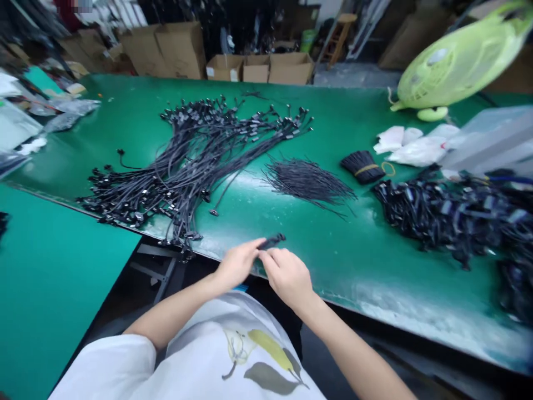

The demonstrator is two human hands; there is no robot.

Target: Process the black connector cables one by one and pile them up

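Note:
Between my two hands, at the near edge of the green table, is a small coiled black cable [272,241]. My left hand [238,263] is closed around its left end. Just beside it, my right hand [288,275] pinches at the cable's near side, though the fingertips are partly hidden. Ahead and to the left lies a large spread of black cables [195,161] with small connectors at their ends. Straight ahead is a loose pile of thin black ties [308,180]. To the right sits a heap of coiled black cables [441,214].
A banded bundle of black ties [363,166] lies beyond the loose pile. A yellow-green fan [462,58] stands at the back right, near white plastic packets [416,145]. Cardboard boxes [258,68] line the far side. Clear bags [69,114] lie at the far left.

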